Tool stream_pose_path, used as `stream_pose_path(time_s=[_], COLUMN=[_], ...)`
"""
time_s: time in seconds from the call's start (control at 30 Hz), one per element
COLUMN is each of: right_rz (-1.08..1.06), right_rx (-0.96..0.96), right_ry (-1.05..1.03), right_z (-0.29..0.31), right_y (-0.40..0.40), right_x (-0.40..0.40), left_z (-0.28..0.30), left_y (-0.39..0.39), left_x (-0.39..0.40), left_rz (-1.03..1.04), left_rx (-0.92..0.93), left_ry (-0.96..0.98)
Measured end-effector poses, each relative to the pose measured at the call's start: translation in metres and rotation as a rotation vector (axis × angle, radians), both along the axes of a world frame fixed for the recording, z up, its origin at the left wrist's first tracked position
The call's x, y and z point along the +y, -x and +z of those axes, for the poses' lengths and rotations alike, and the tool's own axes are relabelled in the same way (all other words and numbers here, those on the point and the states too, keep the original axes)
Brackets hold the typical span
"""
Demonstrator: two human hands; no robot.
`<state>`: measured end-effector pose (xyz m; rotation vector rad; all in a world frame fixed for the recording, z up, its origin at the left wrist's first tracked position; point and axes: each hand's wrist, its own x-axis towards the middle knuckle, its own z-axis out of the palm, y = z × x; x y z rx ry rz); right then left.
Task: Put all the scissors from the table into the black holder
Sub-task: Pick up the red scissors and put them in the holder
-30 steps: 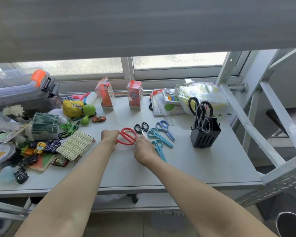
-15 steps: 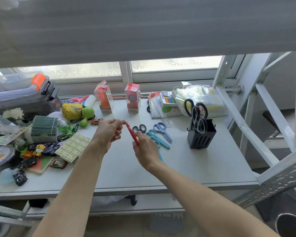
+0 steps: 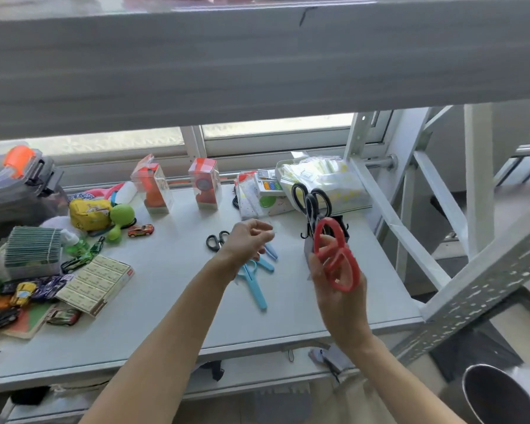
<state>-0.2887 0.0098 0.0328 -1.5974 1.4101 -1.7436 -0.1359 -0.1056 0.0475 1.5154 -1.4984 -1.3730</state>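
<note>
My right hand (image 3: 340, 289) grips red-handled scissors (image 3: 334, 255), handles up and blades hidden in my palm, right in front of the black holder (image 3: 344, 223). Black-handled scissors (image 3: 311, 197) stand in that holder. My left hand (image 3: 247, 240) hovers over the table (image 3: 166, 301) with loosely curled fingers and nothing visible in it. Beneath it lie small black scissors (image 3: 216, 240), partly covered blue scissors (image 3: 271, 252), teal scissors (image 3: 265, 266) and light blue scissors (image 3: 254, 286).
Toy cars, a card box (image 3: 95, 283), a yellow pouch (image 3: 88, 212) and a green toy crowd the left side. Two clear boxes and plastic bags line the back. A white metal rack frame (image 3: 435, 264) rises at the right, beside a metal bin (image 3: 499, 393).
The red scissors left the table between both hands. My right hand then carried them alone to the right, up to the holder. My left hand let go and stayed near the middle.
</note>
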Motion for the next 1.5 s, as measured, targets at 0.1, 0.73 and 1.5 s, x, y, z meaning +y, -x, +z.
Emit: stream_pose_path(time_s=[0.1,0.73,1.5], right_rz=[-0.129,-0.084,0.195], right_rx=[-0.032,0.516,0.495], right_ry=[0.039,-0.507,-0.633], right_z=[0.012,0.011,0.038], right_y=[0.036,0.066,0.094], right_x=[-0.008,-0.105,-0.09], left_z=[-0.015,-0.038,-0.046], left_y=[0.021,0.077,0.075], left_x=[-0.001,-0.019,-0.022], left_rz=[-0.086,-0.22,-0.223], left_rx=[0.008,-0.056,-0.022], left_ry=[-0.002,0.068,0.052])
